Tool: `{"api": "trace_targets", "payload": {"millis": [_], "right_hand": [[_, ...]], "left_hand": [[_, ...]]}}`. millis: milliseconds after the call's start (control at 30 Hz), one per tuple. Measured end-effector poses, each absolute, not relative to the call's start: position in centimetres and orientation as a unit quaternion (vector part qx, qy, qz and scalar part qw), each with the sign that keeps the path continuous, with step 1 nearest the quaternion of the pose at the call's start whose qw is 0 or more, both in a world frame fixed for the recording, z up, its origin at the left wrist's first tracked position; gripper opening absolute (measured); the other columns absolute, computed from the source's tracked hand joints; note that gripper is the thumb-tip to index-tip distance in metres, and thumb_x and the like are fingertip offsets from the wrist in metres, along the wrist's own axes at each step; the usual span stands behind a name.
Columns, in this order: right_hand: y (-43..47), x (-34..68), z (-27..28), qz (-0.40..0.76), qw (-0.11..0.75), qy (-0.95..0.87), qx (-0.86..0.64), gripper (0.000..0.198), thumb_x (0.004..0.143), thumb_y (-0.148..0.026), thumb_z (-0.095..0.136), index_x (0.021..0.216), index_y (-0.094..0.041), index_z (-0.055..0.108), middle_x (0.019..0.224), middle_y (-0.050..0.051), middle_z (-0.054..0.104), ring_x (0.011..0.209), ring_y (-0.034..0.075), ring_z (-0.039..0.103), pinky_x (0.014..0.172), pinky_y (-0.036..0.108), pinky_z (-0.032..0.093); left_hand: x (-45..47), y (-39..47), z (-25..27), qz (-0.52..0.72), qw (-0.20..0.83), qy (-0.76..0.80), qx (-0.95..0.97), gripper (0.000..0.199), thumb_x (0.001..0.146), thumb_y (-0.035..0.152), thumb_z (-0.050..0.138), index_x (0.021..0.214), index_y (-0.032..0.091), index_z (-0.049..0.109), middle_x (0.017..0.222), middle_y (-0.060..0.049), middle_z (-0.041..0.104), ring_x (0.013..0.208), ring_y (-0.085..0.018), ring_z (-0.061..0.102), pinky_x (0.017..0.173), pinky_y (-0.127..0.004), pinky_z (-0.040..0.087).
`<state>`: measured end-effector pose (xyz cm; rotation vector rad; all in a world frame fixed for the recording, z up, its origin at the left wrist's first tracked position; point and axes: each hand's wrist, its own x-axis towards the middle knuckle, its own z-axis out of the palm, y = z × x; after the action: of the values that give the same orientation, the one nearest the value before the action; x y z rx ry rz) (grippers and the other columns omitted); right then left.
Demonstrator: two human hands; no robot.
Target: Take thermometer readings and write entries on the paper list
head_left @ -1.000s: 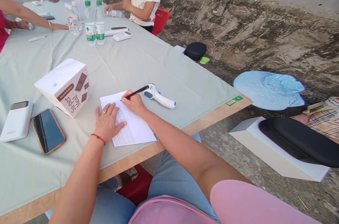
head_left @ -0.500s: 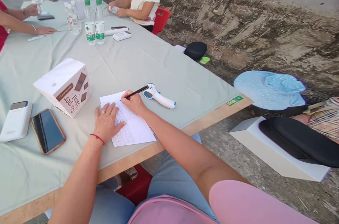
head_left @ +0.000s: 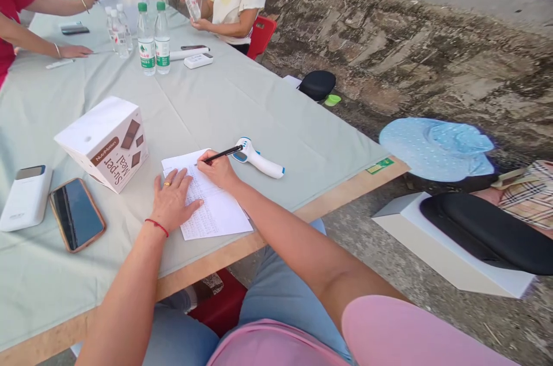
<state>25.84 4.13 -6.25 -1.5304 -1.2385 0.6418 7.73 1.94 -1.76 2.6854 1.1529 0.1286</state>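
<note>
A sheet of white paper (head_left: 224, 215) with rows of small handwriting lies near the table's front edge. My left hand (head_left: 173, 199) rests flat on its left side with fingers spread; a ring and a red string bracelet show on it. My right hand (head_left: 218, 170) grips a black pen (head_left: 222, 154) over the upper part of the sheet, its tip close to the paper. Just beyond that hand lies a white and blue infrared thermometer (head_left: 261, 164). To the left are a white box (head_left: 103, 141) with brown print, a smartphone (head_left: 78, 214) and a white power bank (head_left: 26, 197).
Two green-capped water bottles (head_left: 154, 46) stand farther back beside several clear ones. Co-workers sit around the far part of the table (head_left: 259, 106). On the right, a light blue hat (head_left: 436, 147), a white box (head_left: 415, 222) and a black case (head_left: 484, 230) lie beyond the table edge.
The person in the patterned white top has raised a clear bottle upright. The person in red has lifted and reached one arm farther across. My hands have hardly moved.
</note>
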Motion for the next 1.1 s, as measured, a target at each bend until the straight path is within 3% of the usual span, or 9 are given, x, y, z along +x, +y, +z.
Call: {"api": "trace_targets", "payload": {"millis": [633,1100], "right_hand": [[4.18,25.9,-6.2,0.275,0.552,-0.484,-0.621,0.006,0.064,-0.027,0.054,0.062,-0.021,0.056,0.057,-0.004,0.055,0.057,0.013,0.048,0.057,0.027,0.041],[4.0,25.84,-6.2,0.278,0.515,-0.506,-0.634,0.003,0.064,-0.025,0.057,0.065,-0.022,0.057,0.06,-0.004,0.059,0.06,0.014,0.052,0.062,0.029,0.042]], "left_hand": [[7.72,1.91,-1.81,0.044,0.114,0.392,0.912,0.051,0.087,0.047,0.057,0.131,0.022,0.051,0.151,-0.011,0.041,0.141,-0.034,0.032,0.113,-0.063,0.019],[7.67,1.92,-1.89,0.045,0.114,0.391,0.912,0.052,0.087,0.047,0.056,0.132,0.022,0.05,0.151,-0.011,0.041,0.141,-0.034,0.031,0.114,-0.062,0.019]]}}
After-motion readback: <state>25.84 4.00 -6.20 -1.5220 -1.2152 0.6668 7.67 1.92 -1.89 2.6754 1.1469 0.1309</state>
